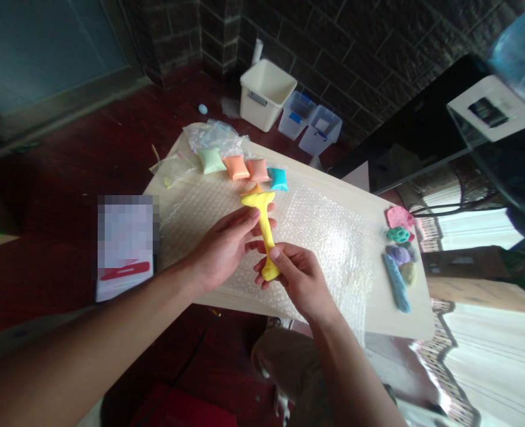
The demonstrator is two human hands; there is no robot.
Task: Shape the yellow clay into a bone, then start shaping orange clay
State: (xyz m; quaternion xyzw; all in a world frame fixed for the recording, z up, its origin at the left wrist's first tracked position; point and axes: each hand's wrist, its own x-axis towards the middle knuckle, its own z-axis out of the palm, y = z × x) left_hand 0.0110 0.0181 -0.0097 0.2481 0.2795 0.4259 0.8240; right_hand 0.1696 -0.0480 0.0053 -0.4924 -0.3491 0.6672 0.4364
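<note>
A long piece of yellow modelling clay (266, 230) is stretched between my hands above the bubble wrap (325, 237). Its far end is wide and flattened, its middle is thin, and the near end forms a lump. My left hand (231, 240) grips the far part between thumb and fingers. Around the near end, my right hand (300, 276) is closed with its thumb on top. Just beyond the clay lie packets: pale green (211, 161), orange (236, 168), salmon (258, 171) and blue (278, 178). An orange piece (251, 190) is partly hidden behind the clay.
Several coloured clay shapes, among them a pink one (399, 217) and a blue roll (396, 283), lie at the table's right end. Crumpled clear plastic bags (215, 136) sit at the far left corner. A white bin (266, 95) and clear boxes (320, 130) stand on the floor behind.
</note>
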